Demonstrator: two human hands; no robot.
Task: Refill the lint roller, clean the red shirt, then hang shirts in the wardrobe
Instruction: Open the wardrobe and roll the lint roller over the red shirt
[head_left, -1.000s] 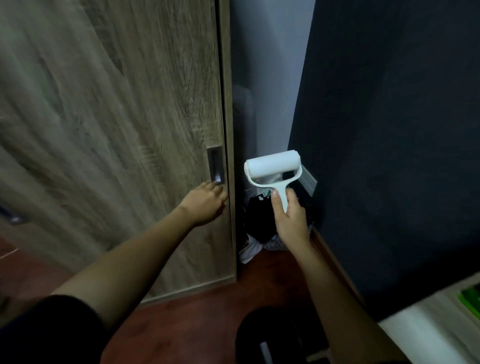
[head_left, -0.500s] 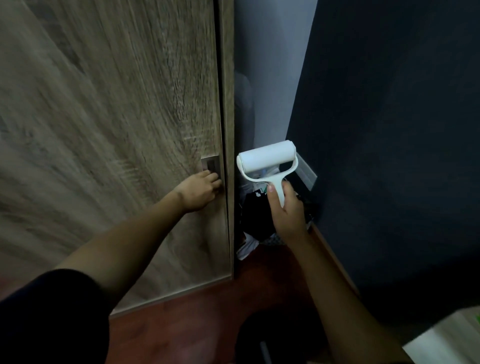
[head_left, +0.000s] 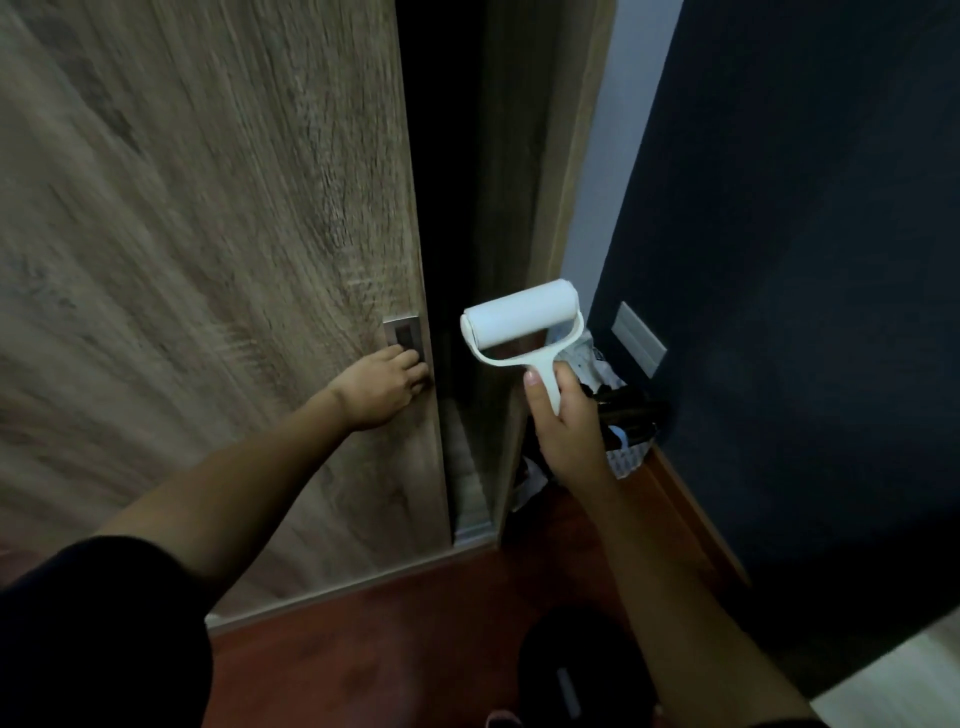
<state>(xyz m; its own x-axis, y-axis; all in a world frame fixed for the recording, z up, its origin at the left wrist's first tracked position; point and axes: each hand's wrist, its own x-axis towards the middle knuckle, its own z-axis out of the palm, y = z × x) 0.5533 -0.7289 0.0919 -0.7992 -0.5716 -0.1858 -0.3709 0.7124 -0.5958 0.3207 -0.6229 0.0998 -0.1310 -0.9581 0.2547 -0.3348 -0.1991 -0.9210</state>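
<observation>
Looking down from the head view, we count two hands, one roller and one door. Our left hand (head_left: 382, 387) reaches to the door (head_left: 208, 260) of the wardrobe (head_left: 514, 182), its fingers hooked into the lower end of the one metal handle (head_left: 404, 336) sunk near the door's right edge. Our right hand (head_left: 563, 426) is wrapped round the stem of the roller (head_left: 522, 314), thumb along the stem's left side. The roller is held upright, its white drum on top, in front of the wardrobe's right side panel and apart from the door.

Between door and panel stands one dark gap (we see nothing inside it but a strip of the base). To the right rises one dark wall (head_left: 779, 260) bearing one pale plate (head_left: 638, 339). At the wall's foot lies a heap (head_left: 626, 410) of dark and patterned stuff, partly behind our right hand; what it holds we cannot make out. The door's grain is blurred. On the red-brown floor (head_left: 389, 649) sits one dark shape (head_left: 571, 670), cut by the lower edge and too dim to name. One dark sleeve (head_left: 104, 639) shows, on the left arm only.
</observation>
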